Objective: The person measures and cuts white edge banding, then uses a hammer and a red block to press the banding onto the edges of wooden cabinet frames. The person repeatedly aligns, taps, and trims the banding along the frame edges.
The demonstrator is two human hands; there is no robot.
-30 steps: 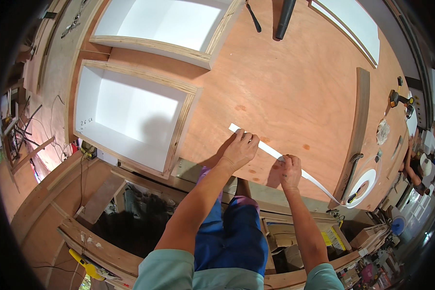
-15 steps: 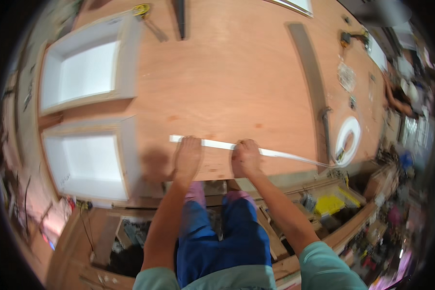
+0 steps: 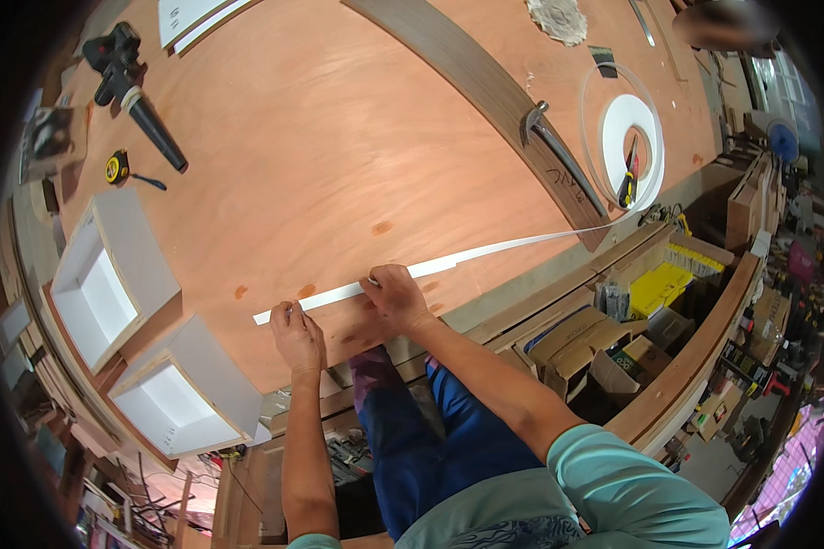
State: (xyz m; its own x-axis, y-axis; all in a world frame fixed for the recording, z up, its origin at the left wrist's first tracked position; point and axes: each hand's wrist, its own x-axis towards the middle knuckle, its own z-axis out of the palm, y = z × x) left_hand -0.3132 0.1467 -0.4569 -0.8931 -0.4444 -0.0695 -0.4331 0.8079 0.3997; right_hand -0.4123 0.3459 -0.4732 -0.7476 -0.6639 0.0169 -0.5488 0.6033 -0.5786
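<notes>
Swinging round since the earlier frame, our view is now showing the white strip (image 3: 334, 295) slanting up toward the right, while the two boxes are sitting lower at the left. We are keeping the strip along the near edge of the wooden table (image 3: 339, 137). Our left hand (image 3: 298, 339) is pinching it just beside its free end; our right hand (image 3: 398, 297) is gripping it farther along, fingers curled and thumb tucked in. Beyond that, its edge is stepping; whether two layers are overlapping there, we cannot tell. For good handling, we should be holding the stretch between our hands flat and taut, pressing evenly and letting the tail feed without twisting.

That tail is running to a white roll (image 3: 616, 123), whose hollow centre is holding a yellow-and-black hand tool (image 3: 629, 178). A hammer (image 3: 563, 156) is resting on a dark board (image 3: 485, 82) nearby. At the left, an upper white box (image 3: 92, 284) and a lower white box (image 3: 183, 403) are standing open, showing pale inner panels. Below the table edge, a wooden bin (image 3: 687, 371) is holding cardboard cartons (image 3: 568, 343) and a yellow pack (image 3: 659, 279).
</notes>
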